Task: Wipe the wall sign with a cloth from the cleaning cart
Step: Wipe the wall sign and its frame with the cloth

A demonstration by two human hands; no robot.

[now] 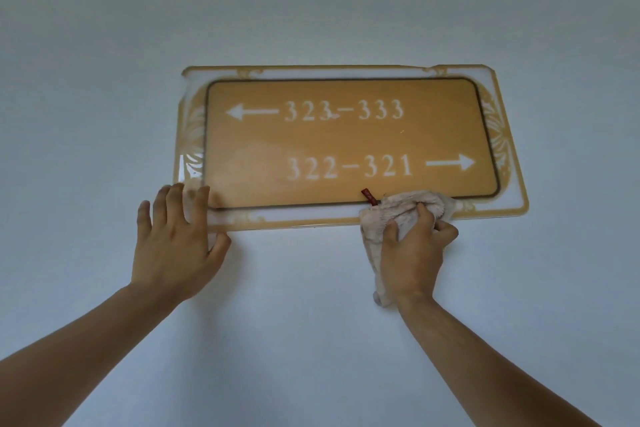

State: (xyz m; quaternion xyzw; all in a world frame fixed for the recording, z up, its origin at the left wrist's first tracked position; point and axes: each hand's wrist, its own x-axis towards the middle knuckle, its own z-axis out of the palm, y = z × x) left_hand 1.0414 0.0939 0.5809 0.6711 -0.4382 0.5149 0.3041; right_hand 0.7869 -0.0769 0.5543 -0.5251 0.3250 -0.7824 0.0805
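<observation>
An orange wall sign point(346, 139) with white room numbers, two arrows and a clear ornamented border hangs on the pale wall ahead. My right hand point(414, 253) grips a bunched cream cloth point(391, 215) with a small red tag and presses it against the sign's lower edge, right of centre. A tail of the cloth hangs down past my wrist. My left hand point(178, 243) lies flat with fingers spread on the wall, its fingertips resting on the sign's lower left corner.
Plain white wall point(311, 340) surrounds the sign on all sides. The cleaning cart is out of view.
</observation>
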